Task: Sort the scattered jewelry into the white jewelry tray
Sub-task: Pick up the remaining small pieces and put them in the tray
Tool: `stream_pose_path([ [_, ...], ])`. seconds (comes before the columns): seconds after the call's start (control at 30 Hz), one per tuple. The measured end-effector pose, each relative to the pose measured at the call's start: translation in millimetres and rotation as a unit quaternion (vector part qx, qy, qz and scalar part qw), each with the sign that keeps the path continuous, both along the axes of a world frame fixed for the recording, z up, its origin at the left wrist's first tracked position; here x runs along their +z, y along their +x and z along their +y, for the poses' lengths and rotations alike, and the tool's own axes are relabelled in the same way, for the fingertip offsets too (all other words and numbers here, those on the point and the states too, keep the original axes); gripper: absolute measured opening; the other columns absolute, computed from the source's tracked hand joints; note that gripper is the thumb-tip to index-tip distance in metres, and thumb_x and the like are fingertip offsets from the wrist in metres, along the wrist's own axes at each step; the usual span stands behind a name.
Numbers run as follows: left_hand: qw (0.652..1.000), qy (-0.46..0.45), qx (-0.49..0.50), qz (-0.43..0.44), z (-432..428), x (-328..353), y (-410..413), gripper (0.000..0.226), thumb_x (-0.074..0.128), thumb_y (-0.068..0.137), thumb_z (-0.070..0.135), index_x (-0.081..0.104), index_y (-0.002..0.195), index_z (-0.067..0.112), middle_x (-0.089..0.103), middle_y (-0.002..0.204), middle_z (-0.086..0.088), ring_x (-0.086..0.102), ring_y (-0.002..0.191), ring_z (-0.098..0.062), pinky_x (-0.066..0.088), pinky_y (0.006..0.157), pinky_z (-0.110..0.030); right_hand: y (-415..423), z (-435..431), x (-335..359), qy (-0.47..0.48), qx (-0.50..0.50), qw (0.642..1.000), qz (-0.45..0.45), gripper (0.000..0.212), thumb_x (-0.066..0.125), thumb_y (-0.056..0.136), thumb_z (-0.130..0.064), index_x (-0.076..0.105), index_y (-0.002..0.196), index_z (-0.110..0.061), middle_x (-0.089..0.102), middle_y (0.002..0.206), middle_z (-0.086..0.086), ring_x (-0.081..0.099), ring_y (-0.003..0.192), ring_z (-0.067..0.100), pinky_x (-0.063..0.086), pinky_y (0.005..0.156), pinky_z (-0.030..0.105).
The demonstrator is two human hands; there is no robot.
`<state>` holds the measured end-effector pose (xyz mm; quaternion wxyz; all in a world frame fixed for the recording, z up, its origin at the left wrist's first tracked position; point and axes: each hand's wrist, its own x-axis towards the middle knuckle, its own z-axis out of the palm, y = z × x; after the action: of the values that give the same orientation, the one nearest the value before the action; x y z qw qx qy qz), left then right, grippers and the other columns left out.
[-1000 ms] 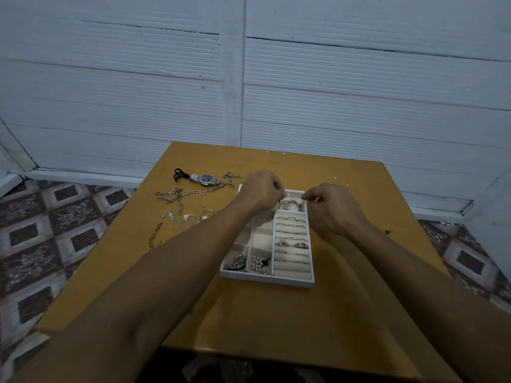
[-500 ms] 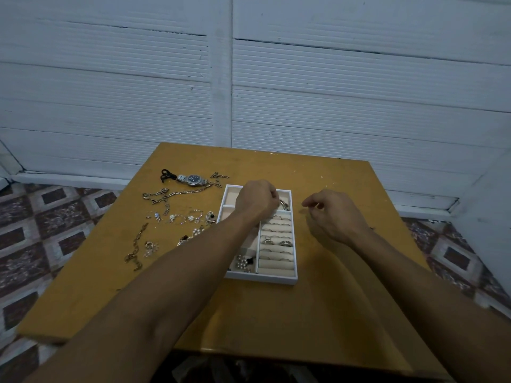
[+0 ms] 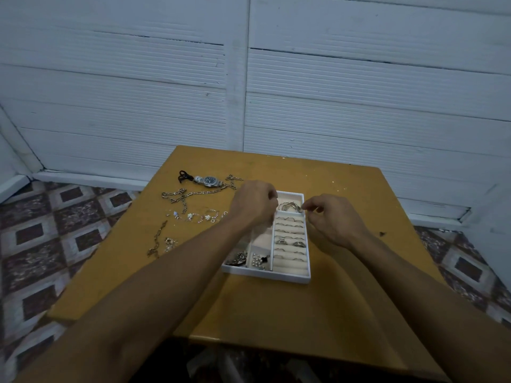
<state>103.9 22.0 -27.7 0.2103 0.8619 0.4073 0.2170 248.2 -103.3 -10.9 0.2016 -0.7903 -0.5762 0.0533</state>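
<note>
The white jewelry tray sits mid-table. Its right column holds rings in padded rows, and silver bangles fill the far right compartment. Dark pieces and pearl earrings lie in the near left compartments. My left hand hovers over the tray's far left part with its fingers curled in, just left of the bangles. My right hand is at the tray's right wall, thumb and fingers pinched beside the bangles. Nothing shows in either hand.
Left of the tray on the yellow table lie a wristwatch, a black cord, silver chains, small flower earrings and a bracelet. A white panelled wall stands close behind.
My left hand has drawn back to the left off the far right compartment, so the bangles show again. My right hand has come back in to the tray's right wall.
</note>
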Motion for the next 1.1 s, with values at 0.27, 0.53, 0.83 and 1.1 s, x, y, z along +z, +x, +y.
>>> stream_pose_path([
  [0.27, 0.998, -0.004, 0.065, 0.005, 26, 3, -103, 0.019, 0.062, 0.090, 0.021, 0.073, 0.103, 0.016, 0.070, 0.111, -0.001, 0.062, 0.072, -0.007, 0.048, 0.063, -0.024, -59, 38, 5, -0.008, 0.057, 0.998, 0.012, 0.025, 0.061, 0.086, -0.022, 0.070, 0.110, -0.025, 0.069, 0.111, -0.005, 0.060, 0.105, 0.018, 0.045, 0.094, 0.041],
  [0.53, 0.976, 0.058, 0.053, 0.202, 55, -16, -162, 0.046, 0.062, 0.082, 0.059, 0.068, 0.114, 0.026, 0.063, 0.120, 0.000, 0.046, 0.114, -0.020, 0.040, 0.098, -0.041, -125, 90, 1, -0.032, 0.105, 0.994, -0.008, 0.026, 0.061, 0.087, -0.027, 0.068, 0.112, -0.028, 0.066, 0.118, -0.006, 0.055, 0.114, 0.018, 0.039, 0.099, 0.042],
  [0.83, 0.970, 0.051, 0.025, 0.235, 58, -11, -163, 0.039, 0.059, 0.088, 0.051, 0.064, 0.118, 0.027, 0.055, 0.127, -0.003, 0.040, 0.120, -0.023, 0.036, 0.099, -0.039, -141, 111, -6, -0.064, 0.095, 0.993, -0.039, 0.023, 0.054, 0.091, -0.028, 0.068, 0.109, -0.030, 0.066, 0.118, -0.008, 0.052, 0.117, 0.019, 0.030, 0.097, 0.044],
  [1.1, 0.990, -0.005, 0.030, 0.136, 59, -13, -166, 0.019, 0.072, 0.081, 0.042, 0.066, 0.089, 0.025, 0.066, 0.096, 0.006, 0.053, 0.096, -0.014, 0.047, 0.087, -0.035, -143, 115, -9, -0.067, 0.086, 0.993, -0.041, 0.020, 0.055, 0.092, -0.026, 0.069, 0.106, -0.029, 0.068, 0.114, -0.008, 0.053, 0.115, 0.019, 0.029, 0.094, 0.043],
])
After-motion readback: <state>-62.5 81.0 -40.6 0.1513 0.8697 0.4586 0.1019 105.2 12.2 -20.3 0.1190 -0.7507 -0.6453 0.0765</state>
